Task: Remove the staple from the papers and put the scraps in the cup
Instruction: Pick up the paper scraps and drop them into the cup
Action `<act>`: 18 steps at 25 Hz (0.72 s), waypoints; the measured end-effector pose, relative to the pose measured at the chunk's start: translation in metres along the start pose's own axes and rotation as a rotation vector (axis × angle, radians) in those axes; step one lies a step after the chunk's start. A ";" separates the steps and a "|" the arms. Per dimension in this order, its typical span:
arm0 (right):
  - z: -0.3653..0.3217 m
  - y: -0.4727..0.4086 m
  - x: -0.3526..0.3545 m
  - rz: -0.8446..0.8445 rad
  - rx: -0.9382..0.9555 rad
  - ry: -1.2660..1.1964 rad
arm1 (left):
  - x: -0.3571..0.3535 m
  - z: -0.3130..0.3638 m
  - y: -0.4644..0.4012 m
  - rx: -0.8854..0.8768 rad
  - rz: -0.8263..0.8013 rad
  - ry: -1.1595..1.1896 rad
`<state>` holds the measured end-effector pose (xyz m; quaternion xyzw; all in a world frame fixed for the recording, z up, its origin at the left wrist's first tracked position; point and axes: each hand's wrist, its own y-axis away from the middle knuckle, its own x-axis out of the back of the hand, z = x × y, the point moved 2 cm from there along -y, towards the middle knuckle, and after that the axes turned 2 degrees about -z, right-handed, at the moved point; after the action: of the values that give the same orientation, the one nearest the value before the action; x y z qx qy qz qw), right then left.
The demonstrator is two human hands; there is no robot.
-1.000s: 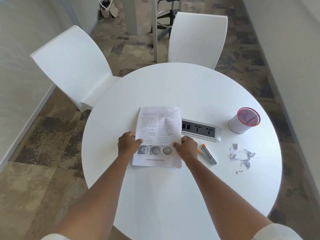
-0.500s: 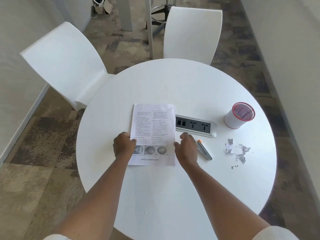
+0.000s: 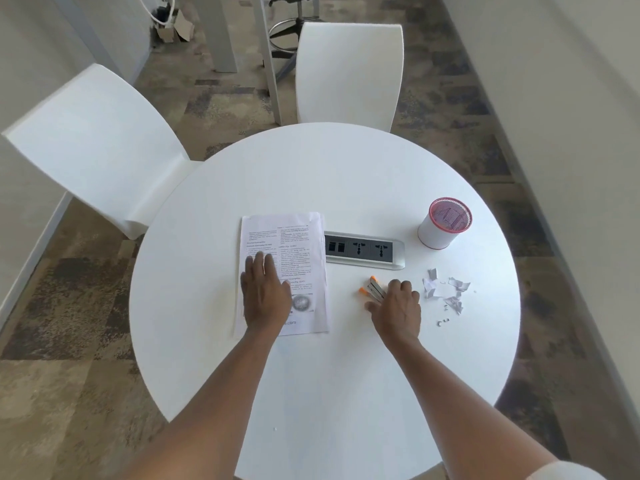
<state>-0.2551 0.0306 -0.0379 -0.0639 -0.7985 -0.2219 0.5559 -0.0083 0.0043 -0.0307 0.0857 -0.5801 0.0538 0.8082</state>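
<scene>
Left hand (image 3: 265,292): flat on the papers (image 3: 304,244), fingers spread.
Right hand (image 3: 398,306): fingers curled over the staple remover (image 3: 372,289); grip unclear.
Scraps (image 3: 446,292): loose on table (image 3: 346,393), near cup (image 3: 441,226).

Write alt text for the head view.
On a round white table, the left hand lies flat on printed papers while the right hand reaches an orange-tipped staple remover. Paper scraps lie right, near a red-rimmed cup.
</scene>
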 end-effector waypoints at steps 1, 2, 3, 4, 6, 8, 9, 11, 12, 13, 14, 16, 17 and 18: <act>0.001 -0.001 0.000 0.001 0.000 -0.038 | -0.005 0.011 0.003 -0.043 -0.024 -0.022; 0.002 -0.003 0.000 0.003 -0.002 -0.071 | -0.012 0.022 0.006 -0.092 -0.049 -0.039; 0.003 -0.003 0.000 0.001 -0.004 -0.093 | -0.018 0.034 0.009 -0.141 -0.070 -0.052; 0.005 -0.004 0.000 -0.008 -0.007 -0.108 | -0.023 0.046 0.013 -0.179 -0.089 -0.060; 0.004 -0.004 0.000 -0.035 -0.012 -0.127 | -0.031 0.066 0.018 -0.230 -0.103 -0.042; 0.003 -0.003 0.001 -0.061 -0.016 -0.148 | -0.036 0.086 0.023 -0.279 -0.106 -0.013; 0.003 -0.003 0.002 -0.074 -0.019 -0.159 | -0.038 0.095 0.025 -0.307 -0.116 0.003; 0.003 -0.002 0.003 -0.091 -0.027 -0.189 | -0.041 0.111 0.026 -0.347 -0.146 0.045; 0.003 -0.002 0.004 -0.099 -0.032 -0.207 | -0.043 0.118 0.026 -0.359 -0.161 0.063; 0.004 -0.002 0.005 -0.109 -0.035 -0.220 | -0.045 0.125 0.026 -0.364 -0.169 0.081; 0.004 -0.002 0.006 -0.119 -0.034 -0.229 | -0.047 0.128 0.026 -0.362 -0.169 0.097; 0.005 -0.004 0.008 -0.134 -0.036 -0.250 | -0.051 0.133 0.025 -0.355 -0.171 0.116; 0.006 -0.005 0.008 -0.138 -0.038 -0.260 | -0.053 0.135 0.025 -0.355 -0.175 0.116; 0.007 -0.006 0.010 -0.140 -0.034 -0.264 | -0.055 0.137 0.025 -0.355 -0.181 0.110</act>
<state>-0.2665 0.0268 -0.0324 -0.0461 -0.8634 -0.2633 0.4280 -0.1575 0.0017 -0.0381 -0.0092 -0.5254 -0.1175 0.8426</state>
